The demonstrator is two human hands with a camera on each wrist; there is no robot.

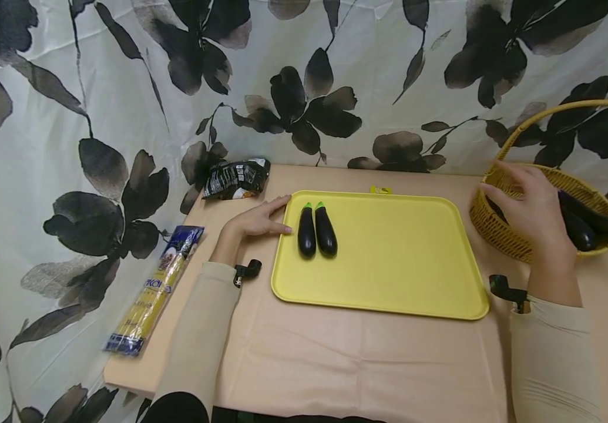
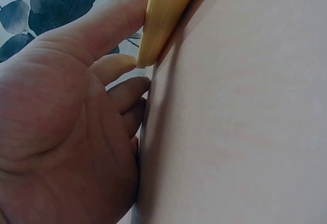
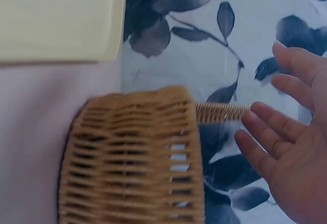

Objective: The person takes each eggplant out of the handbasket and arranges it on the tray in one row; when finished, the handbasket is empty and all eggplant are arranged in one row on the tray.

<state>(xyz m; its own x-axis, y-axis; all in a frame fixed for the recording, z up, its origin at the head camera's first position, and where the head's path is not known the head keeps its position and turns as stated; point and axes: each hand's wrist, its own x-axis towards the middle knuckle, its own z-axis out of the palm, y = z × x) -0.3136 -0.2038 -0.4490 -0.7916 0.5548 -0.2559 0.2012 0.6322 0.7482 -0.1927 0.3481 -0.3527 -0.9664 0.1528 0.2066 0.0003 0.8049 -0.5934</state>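
Observation:
A yellow tray lies on the table, bearing two small dark eggplants, one eggplant just left of the other eggplant, green ends pointing away. At the tray's left rim my left hand rests, thumb and fingertips touching the edge; the left wrist view shows the thumb against the tray's side. My right hand hovers over the wicker basket, fingers spread and holding nothing. Dark eggplants lie inside the basket, partly hidden by that hand.
A blue-and-yellow pasta packet lies along the table's left edge. Farther back is a black snack bag. Behind the tray sits a small yellow label. The basket's tall handle arches upward, and floral fabric hangs behind the table.

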